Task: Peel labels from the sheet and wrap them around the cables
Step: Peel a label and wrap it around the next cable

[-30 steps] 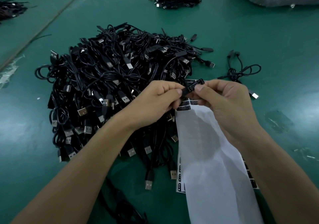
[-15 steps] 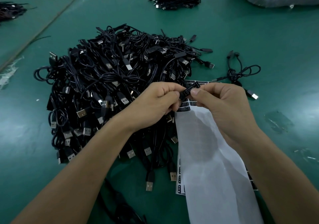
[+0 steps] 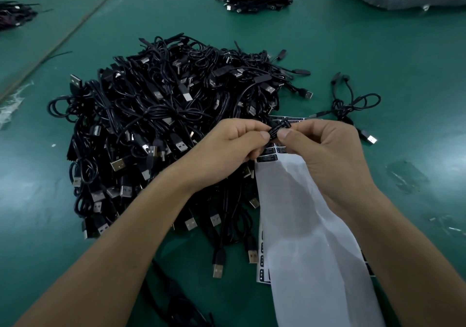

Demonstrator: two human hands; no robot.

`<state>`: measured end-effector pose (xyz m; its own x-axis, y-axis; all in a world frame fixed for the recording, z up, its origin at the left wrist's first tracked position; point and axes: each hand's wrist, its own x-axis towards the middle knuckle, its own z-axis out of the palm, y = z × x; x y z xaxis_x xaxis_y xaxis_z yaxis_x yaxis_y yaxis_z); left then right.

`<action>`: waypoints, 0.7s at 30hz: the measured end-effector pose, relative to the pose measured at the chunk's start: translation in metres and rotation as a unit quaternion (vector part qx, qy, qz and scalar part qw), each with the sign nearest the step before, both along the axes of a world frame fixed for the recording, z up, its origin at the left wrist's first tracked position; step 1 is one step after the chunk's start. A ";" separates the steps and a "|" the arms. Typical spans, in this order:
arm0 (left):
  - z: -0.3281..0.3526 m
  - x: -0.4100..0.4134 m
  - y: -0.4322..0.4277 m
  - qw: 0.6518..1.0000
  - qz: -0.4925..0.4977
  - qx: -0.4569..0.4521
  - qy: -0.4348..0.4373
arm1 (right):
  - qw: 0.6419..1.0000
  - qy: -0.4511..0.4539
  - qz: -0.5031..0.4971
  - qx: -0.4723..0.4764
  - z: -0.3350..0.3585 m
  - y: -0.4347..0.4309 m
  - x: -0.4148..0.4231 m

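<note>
Pinching the black label (image 3: pixel 277 128) between both thumbs, you close your left hand (image 3: pixel 234 147) and right hand (image 3: pixel 325 155) around it, held above the label sheet (image 3: pixel 302 213), beside the cable pile (image 3: pixel 164 125), likely so it wraps squarely.

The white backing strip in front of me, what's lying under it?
Under the white backing strip lies a label sheet: rows of black labels show at its left edge and above its top end. The sheet's middle is covered, so how many labels remain there cannot be seen.
</note>
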<state>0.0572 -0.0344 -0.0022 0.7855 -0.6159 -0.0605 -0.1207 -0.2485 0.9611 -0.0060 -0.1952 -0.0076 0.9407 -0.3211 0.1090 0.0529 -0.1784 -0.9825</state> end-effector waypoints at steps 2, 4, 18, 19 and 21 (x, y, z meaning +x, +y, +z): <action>0.000 0.000 0.000 1.000 -0.007 0.008 -0.017 | 1.000 -0.002 -0.003 -0.002 0.000 0.000 0.000; -0.001 0.000 0.001 1.000 -0.011 0.010 -0.020 | 1.000 -0.003 -0.006 -0.007 0.000 0.001 0.000; -0.001 0.001 0.003 0.999 -0.051 0.002 -0.017 | 1.000 -0.014 -0.014 -0.017 0.000 0.003 0.000; -0.001 0.002 0.003 0.999 -0.052 0.001 -0.016 | 1.000 -0.016 -0.014 -0.018 0.000 0.003 0.000; -0.002 0.002 0.003 0.999 -0.052 -0.002 -0.011 | 1.000 -0.019 -0.013 -0.017 0.000 0.003 0.000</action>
<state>0.0588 -0.0313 -0.0039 0.7191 -0.6937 -0.0414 -0.1673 -0.2307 0.9585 -0.0062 -0.1924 -0.0076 0.9269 -0.3413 0.1561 0.0852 -0.2135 -0.9732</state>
